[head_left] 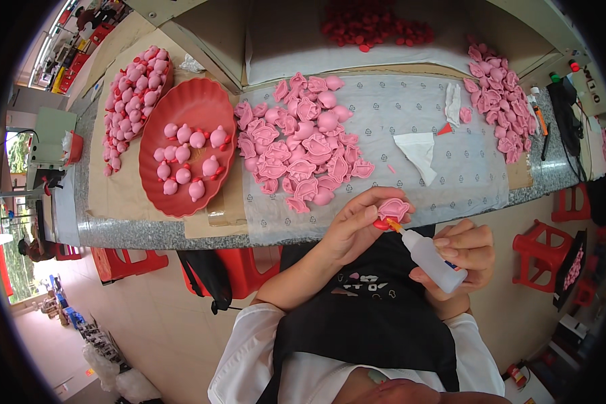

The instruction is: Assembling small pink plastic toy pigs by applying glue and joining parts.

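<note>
Close in front of my body, my left hand (353,229) pinches a hollow pink molded piece (394,209) with a frilled rim. A small glossy red piece (382,223) shows just below it, at my fingertips. My right hand (466,252) is wrapped round a translucent white squeeze bottle (432,259), tilted with its nozzle toward my left hand. The orange nozzle tip (394,226) meets or nearly meets the red piece; I cannot tell which. Past my hands, a heap of similar pink pieces (303,145) lies on the patterned white sheet (411,101).
A red scalloped tray (188,104) at the left holds several round pink pieces with red parts. Beside it is a heaped tray of the same (135,94). More pink pieces (501,97) lie at right. A white tissue (417,153) and a red cone (445,128) rest on the sheet.
</note>
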{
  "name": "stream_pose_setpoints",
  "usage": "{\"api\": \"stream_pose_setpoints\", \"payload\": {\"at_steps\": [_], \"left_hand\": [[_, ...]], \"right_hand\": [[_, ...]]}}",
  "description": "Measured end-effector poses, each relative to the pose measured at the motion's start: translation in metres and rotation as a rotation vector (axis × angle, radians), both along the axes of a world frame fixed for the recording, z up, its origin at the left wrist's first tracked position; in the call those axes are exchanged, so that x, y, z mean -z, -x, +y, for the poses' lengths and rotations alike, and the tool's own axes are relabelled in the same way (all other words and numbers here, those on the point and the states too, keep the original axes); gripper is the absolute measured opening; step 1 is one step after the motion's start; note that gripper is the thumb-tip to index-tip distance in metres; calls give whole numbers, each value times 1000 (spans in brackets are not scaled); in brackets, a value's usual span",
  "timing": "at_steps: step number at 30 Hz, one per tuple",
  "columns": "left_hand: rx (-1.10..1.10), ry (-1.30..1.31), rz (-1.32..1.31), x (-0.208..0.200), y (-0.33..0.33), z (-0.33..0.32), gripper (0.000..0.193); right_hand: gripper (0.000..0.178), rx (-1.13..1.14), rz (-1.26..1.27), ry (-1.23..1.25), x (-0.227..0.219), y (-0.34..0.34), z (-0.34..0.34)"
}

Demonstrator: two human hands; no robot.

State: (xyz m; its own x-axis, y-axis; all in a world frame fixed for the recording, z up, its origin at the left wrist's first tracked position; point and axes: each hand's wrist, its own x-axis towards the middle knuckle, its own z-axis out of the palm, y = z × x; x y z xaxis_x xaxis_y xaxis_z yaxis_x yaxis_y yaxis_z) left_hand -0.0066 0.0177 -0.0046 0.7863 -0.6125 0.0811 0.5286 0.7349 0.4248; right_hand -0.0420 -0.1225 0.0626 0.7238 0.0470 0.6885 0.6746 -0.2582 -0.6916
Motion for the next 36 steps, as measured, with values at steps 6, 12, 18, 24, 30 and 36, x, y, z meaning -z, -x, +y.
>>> {"api": "stream_pose_setpoints", "payload": {"at_steps": [6, 12, 18, 24, 30, 36], "left_hand": [[2, -5, 0, -1, 0, 0, 41], [-33, -84, 14, -1, 1, 0, 42], [-14, -80, 22, -2, 1, 0, 42], [0, -68, 15, 0, 0, 1, 42], [-16, -110, -12, -1, 0, 1, 41], [-9, -123, 1, 2, 1, 0, 41]], "right_hand": [[42, 31, 16, -31, -1, 0, 2], [48, 35, 28, -11, -4, 2, 1], [47, 58, 15, -24, -4, 0, 0], [41, 98, -5, 30, -3, -1, -2], [41, 119, -6, 41, -4, -1, -4], [41, 54, 32, 32, -5, -2, -4]]}}
